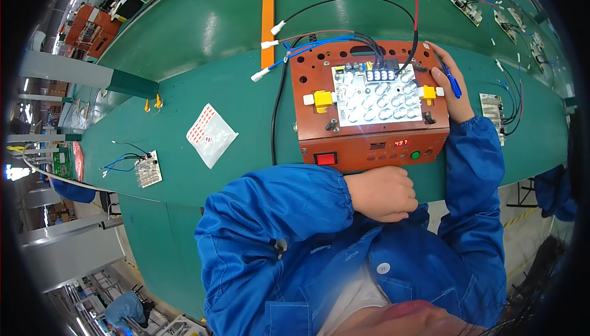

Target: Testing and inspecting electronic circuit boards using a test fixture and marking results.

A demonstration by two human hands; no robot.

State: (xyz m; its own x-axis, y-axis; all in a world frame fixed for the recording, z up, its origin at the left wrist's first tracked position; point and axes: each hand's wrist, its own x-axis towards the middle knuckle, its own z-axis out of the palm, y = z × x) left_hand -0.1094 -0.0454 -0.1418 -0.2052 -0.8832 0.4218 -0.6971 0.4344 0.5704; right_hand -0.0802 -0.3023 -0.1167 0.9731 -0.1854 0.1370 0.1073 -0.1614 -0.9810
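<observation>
A reddish-brown test box [313, 133] stands in front of me on the green bench. Clamped on its top by yellow clips is a white circuit board [375, 99] with clear round parts and a lit four-character display. Against the bench edge, just below the box's front panel, rests my left hand [382, 193], curled into a loose fist with nothing visible in it. My right hand [452, 87] lies along the box's right side, a blue pen [453, 81] held among its fingers. Some of those fingers are hidden behind the box.
Left of the box lie a clear bag with red labels [211, 136] and another circuit board [148, 169] with wires. A wired board [491, 115] sits to the right, with several more [464, 8] farther back. Loose wire ends [268, 44] stick out leftward from the box.
</observation>
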